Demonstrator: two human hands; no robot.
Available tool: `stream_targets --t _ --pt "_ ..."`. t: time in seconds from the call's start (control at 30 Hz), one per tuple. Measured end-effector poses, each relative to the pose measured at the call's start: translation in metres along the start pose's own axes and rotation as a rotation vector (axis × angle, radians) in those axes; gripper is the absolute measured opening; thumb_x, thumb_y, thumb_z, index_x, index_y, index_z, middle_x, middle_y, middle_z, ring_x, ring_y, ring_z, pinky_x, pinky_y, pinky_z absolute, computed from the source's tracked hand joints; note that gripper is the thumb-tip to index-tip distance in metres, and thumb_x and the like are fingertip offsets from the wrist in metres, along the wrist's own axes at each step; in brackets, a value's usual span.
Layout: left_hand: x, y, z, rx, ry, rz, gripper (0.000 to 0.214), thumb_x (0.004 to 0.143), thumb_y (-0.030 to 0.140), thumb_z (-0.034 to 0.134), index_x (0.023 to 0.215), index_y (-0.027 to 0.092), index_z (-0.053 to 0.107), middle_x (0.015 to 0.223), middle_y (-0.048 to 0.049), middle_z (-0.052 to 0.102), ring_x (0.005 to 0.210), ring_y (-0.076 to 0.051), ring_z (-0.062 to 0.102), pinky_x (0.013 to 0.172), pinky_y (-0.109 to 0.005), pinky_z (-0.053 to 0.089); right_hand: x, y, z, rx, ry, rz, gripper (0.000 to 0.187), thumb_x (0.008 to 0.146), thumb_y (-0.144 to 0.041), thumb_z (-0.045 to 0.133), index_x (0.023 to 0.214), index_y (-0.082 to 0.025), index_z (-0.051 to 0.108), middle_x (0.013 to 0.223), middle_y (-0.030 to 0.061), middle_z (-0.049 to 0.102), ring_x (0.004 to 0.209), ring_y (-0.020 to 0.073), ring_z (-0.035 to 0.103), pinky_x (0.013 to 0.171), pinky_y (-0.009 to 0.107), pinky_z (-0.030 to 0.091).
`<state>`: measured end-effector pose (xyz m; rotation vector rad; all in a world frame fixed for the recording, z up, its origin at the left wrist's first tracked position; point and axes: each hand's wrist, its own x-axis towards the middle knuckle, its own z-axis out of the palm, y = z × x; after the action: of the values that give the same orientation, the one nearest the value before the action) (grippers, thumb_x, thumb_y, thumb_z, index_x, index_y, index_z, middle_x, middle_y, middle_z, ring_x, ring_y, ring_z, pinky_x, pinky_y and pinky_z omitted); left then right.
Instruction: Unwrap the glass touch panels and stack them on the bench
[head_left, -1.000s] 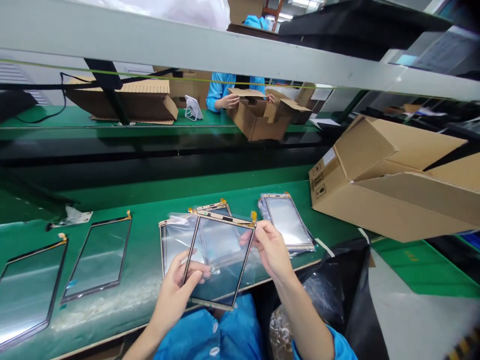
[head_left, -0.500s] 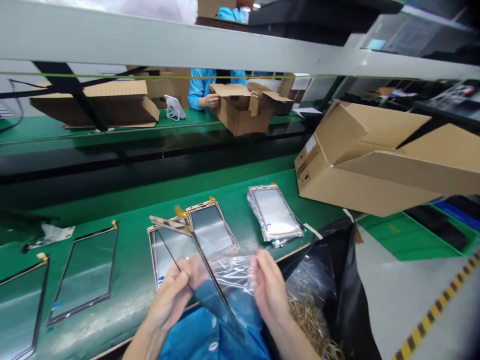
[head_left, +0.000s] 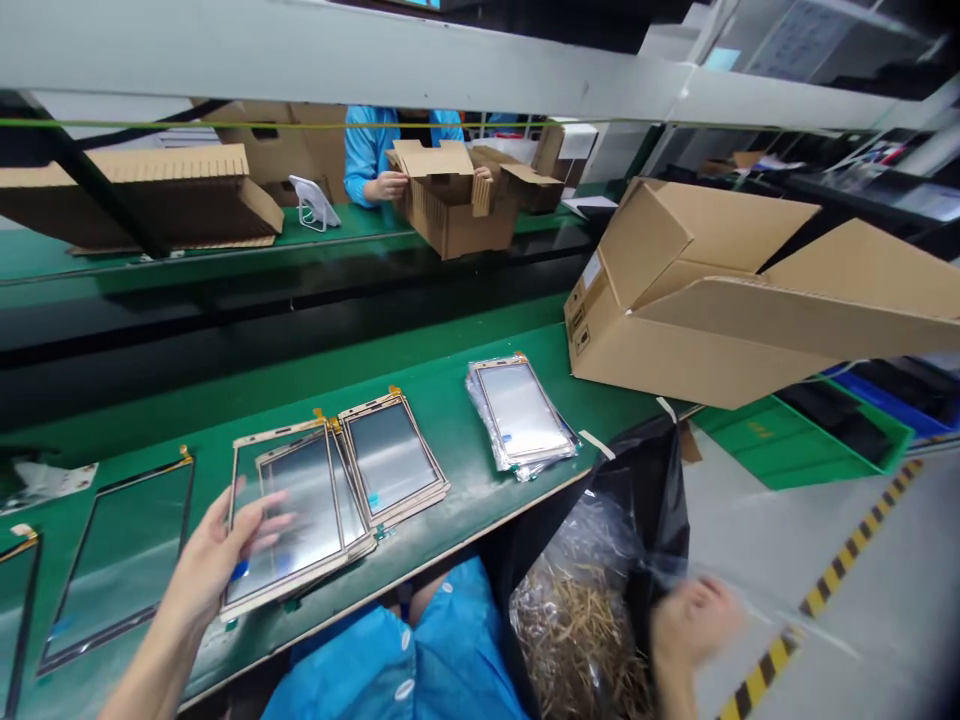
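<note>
My left hand [head_left: 217, 555] grips a touch screen panel [head_left: 300, 560] by its left edge. Fingers show through the clear glass. The panel is over a pile of similar framed panels, and I cannot tell whether it rests on them. Right beside that pile stands another stack of panels [head_left: 394, 455] with orange ribbon tabs. My right hand [head_left: 694, 620], blurred, is closed out to the right. A thin clear plastic film [head_left: 780, 610] trails from it, beside the black bag [head_left: 664, 480] that holds plastic and brown shredded strips [head_left: 577, 620].
Single panels [head_left: 124, 540] lie on the green bench at left. A plastic-wrapped stack [head_left: 523, 410] sits farther right, near an open cardboard box [head_left: 667, 350]. A green bin [head_left: 795, 440] stands on the floor. Across the bench, a person in blue handles a carton [head_left: 457, 215].
Both hands were together with a panel and clear plastic between them. The left has moved left with the panel onto the pile's area; the right has swung right with the film. My view shifted slightly.
</note>
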<state>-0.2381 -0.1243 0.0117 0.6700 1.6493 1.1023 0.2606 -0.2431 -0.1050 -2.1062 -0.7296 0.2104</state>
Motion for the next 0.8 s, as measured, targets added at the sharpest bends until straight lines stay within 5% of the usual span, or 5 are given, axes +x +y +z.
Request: stream_targets --t 0.2,0.4,0.57,0.7,0.8 --pt "0.008 -0.042 0.018 0.149 0.021 0.188 0.081 0.081 0.024 0.060 0.148 0.029 0.014 0.148 -0.0168 0.039 0.096 -0.026 0.068 0.068 -0.034 0.058 -0.040 0.009 0.090 -0.094 -0.599 -0.143 0.031 0.072 -0.043 0.061 0.054 -0.022 0.047 0.053 -0.0011 0.054 0.058 0.0196 0.061 0.062 0.037 0.051" --pt "0.011 -0.030 0.030 0.781 0.238 0.659 0.052 0.076 0.030 0.063 0.125 0.017 0.055 0.155 -0.0165 0.021 0.141 -0.043 0.012 0.111 -0.062 0.014 0.002 -0.055 0.044 -0.114 -0.935 -0.338 0.035 0.082 -0.039 0.050 0.051 -0.022 0.049 0.050 -0.0003 0.055 0.051 0.0179 0.055 0.055 0.030 0.043" --pt "0.000 0.004 0.135 0.597 -0.493 0.527 0.020 0.080 0.032 0.063 0.098 0.026 0.068 0.124 -0.0074 0.062 0.126 -0.030 0.045 0.111 -0.045 0.028 0.025 -0.163 0.067 -0.134 -0.745 -0.634 0.028 0.093 -0.039 0.036 0.082 -0.021 0.055 0.081 0.0048 0.062 0.076 0.0188 0.058 0.074 0.030 0.043" --pt "0.009 0.007 0.234 0.578 -0.693 0.298 0.026 0.089 0.032 0.058 0.108 0.015 0.061 0.103 -0.0071 0.066 0.091 -0.021 0.064 0.084 -0.042 0.051 0.028 -0.214 0.120 -0.224 -0.693 -0.747 0.023 0.092 -0.027 0.036 0.082 -0.020 0.055 0.087 0.0080 0.059 0.083 0.0202 0.056 0.076 0.029 0.040" --pt "0.023 0.002 0.273 0.546 -0.755 0.116 0.030 0.091 0.033 0.055 0.114 0.014 0.057 0.108 -0.0079 0.063 0.087 -0.019 0.063 0.075 -0.038 0.055 0.031 -0.219 0.137 -0.311 -0.699 -0.799 0.024 0.091 -0.020 0.034 0.079 -0.019 0.055 0.083 0.0077 0.058 0.079 0.0198 0.055 0.072 0.028 0.039"
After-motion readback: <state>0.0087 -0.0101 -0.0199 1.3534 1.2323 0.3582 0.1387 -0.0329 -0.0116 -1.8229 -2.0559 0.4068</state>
